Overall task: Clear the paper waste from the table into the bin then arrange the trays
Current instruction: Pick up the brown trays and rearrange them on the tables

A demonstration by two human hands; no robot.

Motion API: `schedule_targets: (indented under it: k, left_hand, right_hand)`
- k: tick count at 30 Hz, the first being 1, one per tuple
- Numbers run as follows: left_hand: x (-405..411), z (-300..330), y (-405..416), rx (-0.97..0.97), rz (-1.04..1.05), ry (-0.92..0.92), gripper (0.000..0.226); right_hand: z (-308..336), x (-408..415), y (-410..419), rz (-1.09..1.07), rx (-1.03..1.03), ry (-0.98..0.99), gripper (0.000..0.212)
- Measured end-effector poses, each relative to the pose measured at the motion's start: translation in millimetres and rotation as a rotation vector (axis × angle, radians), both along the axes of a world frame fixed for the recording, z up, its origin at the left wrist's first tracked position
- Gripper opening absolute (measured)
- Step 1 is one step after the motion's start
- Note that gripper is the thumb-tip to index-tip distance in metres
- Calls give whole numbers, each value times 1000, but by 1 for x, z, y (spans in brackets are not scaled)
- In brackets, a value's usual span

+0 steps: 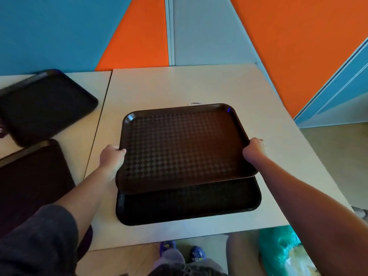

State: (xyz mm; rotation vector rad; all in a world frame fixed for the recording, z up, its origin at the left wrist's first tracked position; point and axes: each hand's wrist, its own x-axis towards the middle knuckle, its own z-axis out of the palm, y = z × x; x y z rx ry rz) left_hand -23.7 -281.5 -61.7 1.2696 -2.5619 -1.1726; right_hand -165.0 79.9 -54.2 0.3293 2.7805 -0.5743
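A brown tray with a checkered surface is held over the middle of the beige table. My left hand grips its left edge and my right hand grips its right edge. Its near edge overlaps a black tray that lies flat on the table below it. At the bottom right a bin with a green bag holds pale paper waste.
On the adjoining table to the left lie a black tray and, nearer to me, a dark brown tray. Orange and blue wall panels stand behind the tables. My feet in blue shoes show below the table edge.
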Motion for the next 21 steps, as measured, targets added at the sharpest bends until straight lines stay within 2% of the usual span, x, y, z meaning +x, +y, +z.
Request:
schedule_targets:
  k: [7,13,16,19,21]
  left_hand:
    - [36,-13,28,-28,26,-112,25]
    - [59,-20,41,-76,7,-93,26]
    - [64,-22,44,-90,29,-69,25]
    - [71,-23,42,-100,89,-9,21]
    - [74,-22,42,-146,33,-3,18]
  right_hand:
    - [-15,35,25,13,-70,-26,38]
    - [-12,45,32,-22,-72,-32,34]
    - [-7,50,34,-17,-45,-60,36]
    - [-4,55,36,47,57,-102,27]
    - [-4,57,35,96,125,-104,23]
